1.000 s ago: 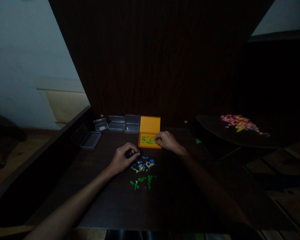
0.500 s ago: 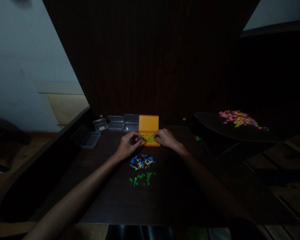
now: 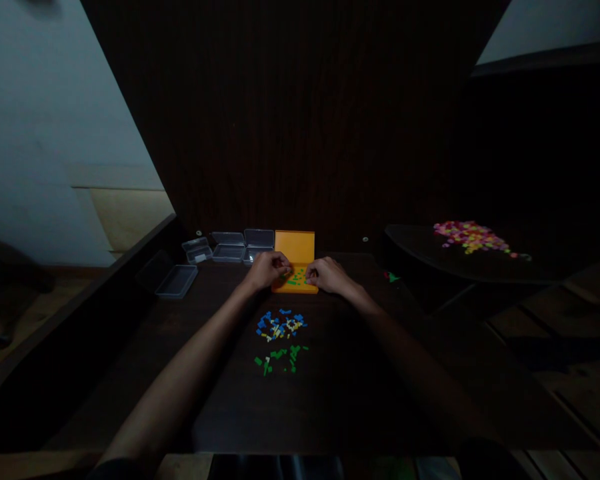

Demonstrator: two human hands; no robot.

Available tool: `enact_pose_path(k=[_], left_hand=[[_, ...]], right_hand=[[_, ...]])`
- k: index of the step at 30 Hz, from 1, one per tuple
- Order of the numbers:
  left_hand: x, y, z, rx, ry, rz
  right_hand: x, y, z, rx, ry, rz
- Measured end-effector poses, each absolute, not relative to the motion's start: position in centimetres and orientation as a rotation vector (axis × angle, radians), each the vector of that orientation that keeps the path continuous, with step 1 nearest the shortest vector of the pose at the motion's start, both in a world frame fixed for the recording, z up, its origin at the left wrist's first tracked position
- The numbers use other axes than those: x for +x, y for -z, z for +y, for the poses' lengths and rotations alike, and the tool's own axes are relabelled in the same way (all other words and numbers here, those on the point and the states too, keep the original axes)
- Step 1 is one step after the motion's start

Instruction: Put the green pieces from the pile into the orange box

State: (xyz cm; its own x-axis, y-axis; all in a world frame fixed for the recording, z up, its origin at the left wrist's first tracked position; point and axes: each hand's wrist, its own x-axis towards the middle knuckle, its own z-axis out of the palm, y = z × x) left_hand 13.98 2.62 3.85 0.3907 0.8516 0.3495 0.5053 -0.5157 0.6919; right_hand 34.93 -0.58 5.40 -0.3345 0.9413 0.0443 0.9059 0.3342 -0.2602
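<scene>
"So, what is on the table [image 3: 230, 413]?"

"The yellow box [image 3: 295, 248], lid up, at the back near the middle. Clear cases [image 3: 229, 253] stand open to its left."

"How far along does it look?"

"Partway, I'd judge. Green bits [image 3: 299, 273] lie scattered in the box, but a mixed heap [image 3: 281, 325] of blue, yellow and white sits outside, in front of it. Nearer the person there's a green heap [image 3: 293, 351], with something pale in it."

"And the hands?"

"Both are at the box. The left hand [image 3: 269, 268] is over its left side, fingers bent, tips drawn nearly together. The right hand [image 3: 329, 275] is at the right edge, fingers curled in toward the bits."

"Pinching anything?"

"I can't tell for either; it's too dark and small at the fingertips."
</scene>
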Motion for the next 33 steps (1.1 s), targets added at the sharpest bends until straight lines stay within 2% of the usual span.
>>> enact_pose_path(k=[9,33], left_hand=[[14.0,-3.3,3.2,2.29,-0.699,1.212],[14.4,-2.3,3.3,2.236,-0.732,1.413]], right_hand=[[34.3,-5.0,-0.7,-1.759,-0.282,-2.334],[33.7,-5.6,-1.3,-1.825,-0.311,-2.343]])
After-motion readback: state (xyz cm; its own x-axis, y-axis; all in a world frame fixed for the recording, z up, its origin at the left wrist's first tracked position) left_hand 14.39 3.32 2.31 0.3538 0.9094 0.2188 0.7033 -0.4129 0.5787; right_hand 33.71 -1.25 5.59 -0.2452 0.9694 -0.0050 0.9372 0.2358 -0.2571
